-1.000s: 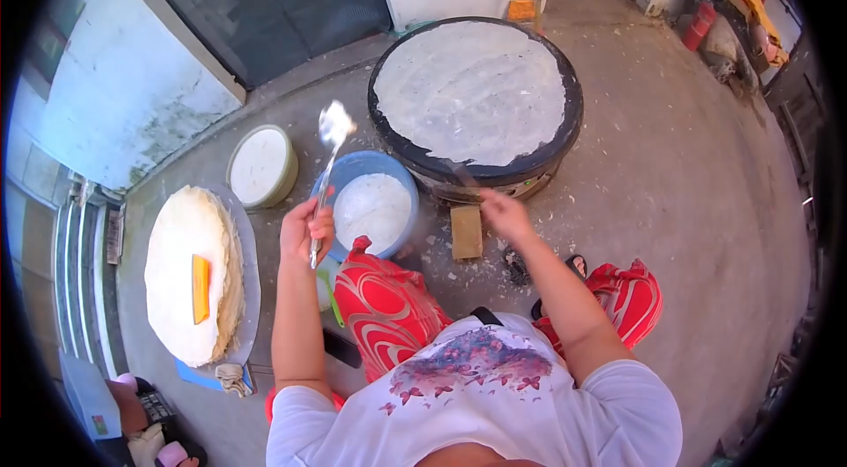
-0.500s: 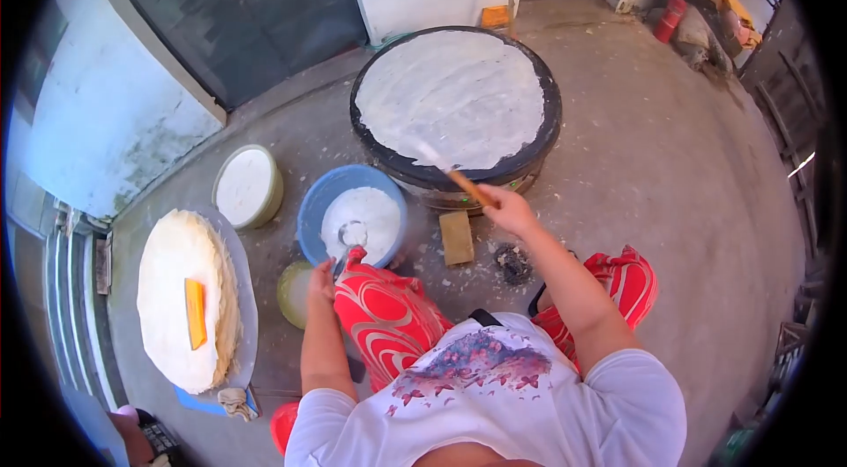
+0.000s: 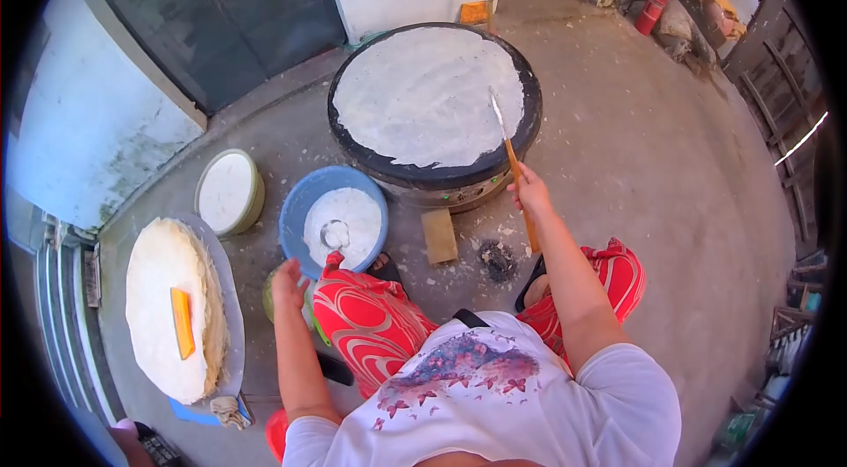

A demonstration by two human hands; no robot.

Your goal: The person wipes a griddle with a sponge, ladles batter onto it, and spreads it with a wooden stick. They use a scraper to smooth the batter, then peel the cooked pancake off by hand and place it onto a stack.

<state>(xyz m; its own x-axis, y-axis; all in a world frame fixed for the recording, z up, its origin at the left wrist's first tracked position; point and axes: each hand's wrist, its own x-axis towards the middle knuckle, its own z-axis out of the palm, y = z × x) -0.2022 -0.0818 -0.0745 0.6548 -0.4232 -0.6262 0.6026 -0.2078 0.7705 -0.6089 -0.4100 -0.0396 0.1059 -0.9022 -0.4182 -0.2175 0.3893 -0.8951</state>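
Observation:
My right hand [image 3: 529,192] is closed around the wooden handle of a long spatula [image 3: 509,145]. Its pale blade lies over the right part of a thin white batter sheet [image 3: 423,96], which covers most of a large round black griddle [image 3: 345,133]. My left hand [image 3: 288,283] is beside my knee with its fingers apart and nothing visible in them. Close to it is a blue basin [image 3: 291,215] of white batter, with a ladle [image 3: 335,235] resting inside. Below my left hand, a greenish bowl [image 3: 269,299] is mostly hidden.
On the left, a tall stack of thin round pancakes [image 3: 163,335] bears an orange-handled scraper [image 3: 183,321]. A pale tub [image 3: 256,202] of white batter stands behind it. A brick-like block [image 3: 438,236] and a dark clump [image 3: 497,260] lie in front of the griddle.
The spatula has swung from the griddle's near edge to its right side, its blade now pointing away from me. My left hand has drawn back left from the basin's edge and opened.

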